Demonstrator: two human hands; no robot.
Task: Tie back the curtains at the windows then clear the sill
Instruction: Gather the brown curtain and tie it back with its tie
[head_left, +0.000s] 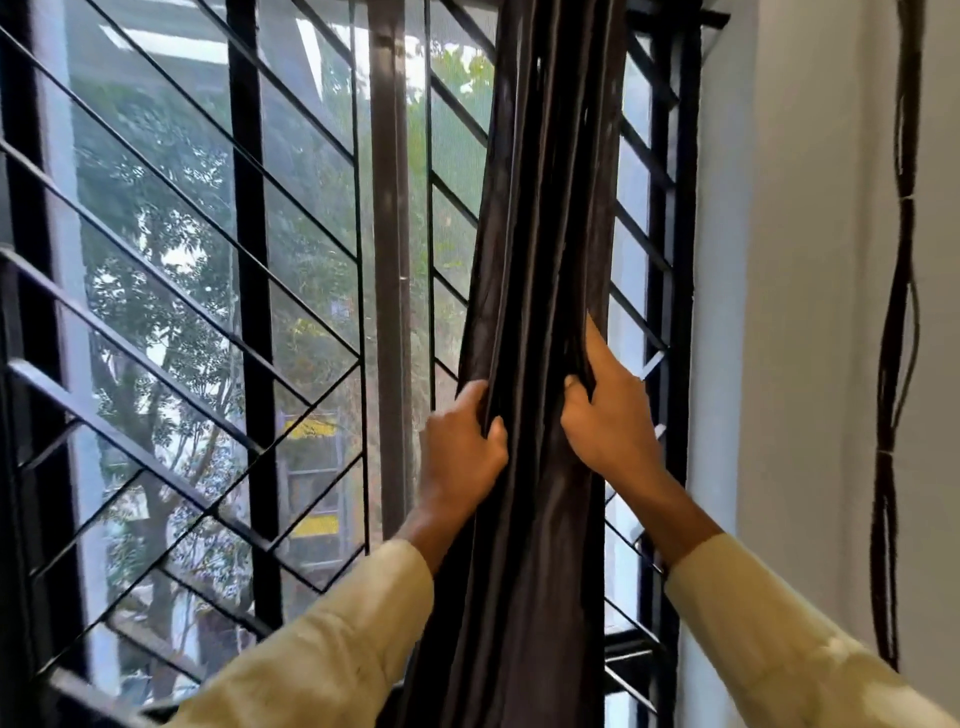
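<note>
Curtain (540, 260) is gathered into one bunch at the right of the window grille (208, 312). Left hand (462, 447) and right hand (608, 415) grip it with curled fingers. No tie is fitted yet. Sill not in view; clearing presumably remains.

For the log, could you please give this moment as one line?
left hand: grips dark curtain, left side | right hand: grips its right side | curtain: bunched, no tie visible | sill: unseen
</note>
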